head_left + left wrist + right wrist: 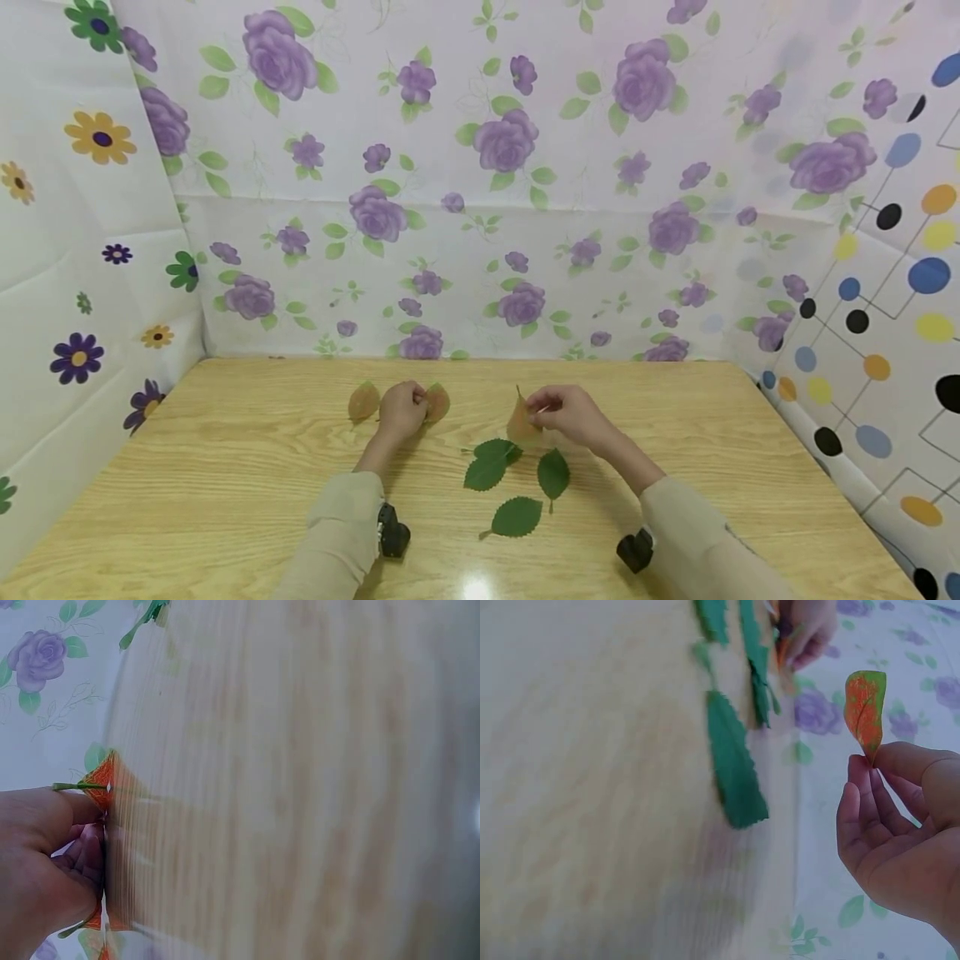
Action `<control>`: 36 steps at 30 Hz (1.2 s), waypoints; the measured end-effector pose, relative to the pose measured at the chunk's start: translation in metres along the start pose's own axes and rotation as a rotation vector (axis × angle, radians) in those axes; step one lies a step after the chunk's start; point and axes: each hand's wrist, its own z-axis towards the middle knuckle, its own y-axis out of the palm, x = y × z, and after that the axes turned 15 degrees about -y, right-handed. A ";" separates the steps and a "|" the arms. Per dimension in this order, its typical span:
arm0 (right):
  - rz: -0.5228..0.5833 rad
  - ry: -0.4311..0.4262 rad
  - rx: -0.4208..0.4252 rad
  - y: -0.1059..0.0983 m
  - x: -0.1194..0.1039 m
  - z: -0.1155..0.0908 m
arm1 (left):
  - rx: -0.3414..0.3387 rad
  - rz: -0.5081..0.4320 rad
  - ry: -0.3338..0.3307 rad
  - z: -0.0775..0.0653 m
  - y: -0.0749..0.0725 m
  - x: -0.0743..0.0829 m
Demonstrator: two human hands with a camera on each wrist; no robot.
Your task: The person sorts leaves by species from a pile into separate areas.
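Note:
My left hand is low over the far left part of the table, between two orange leaves with green edges. Its thumb and forefinger pinch the edge of the right-hand leaf, whose green stem shows in the left wrist view beside the hand. The other orange leaf lies just left of the hand. With thumb and fingertips, my right hand pinches a third orange-and-green leaf by its narrow end, held up off the table. Several green toothed leaves lie below and between the hands.
A wood-grain table spans the front. Behind it hangs a cloth with purple roses. Side cloths carry bright flowers on the left and coloured dots on the right. Small black cameras sit at both wrists.

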 end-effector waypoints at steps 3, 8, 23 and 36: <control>0.038 0.026 0.035 0.001 0.003 0.010 | 0.000 -0.007 -0.004 0.000 0.000 -0.001; 0.059 0.092 0.079 0.007 0.007 0.024 | 0.004 -0.014 -0.002 -0.001 0.000 0.000; 0.137 0.165 0.126 0.023 0.013 0.061 | 0.038 -0.035 0.070 0.020 0.013 -0.019; 0.128 0.205 0.221 0.059 0.018 0.080 | 0.015 0.041 -0.014 -0.001 -0.001 0.005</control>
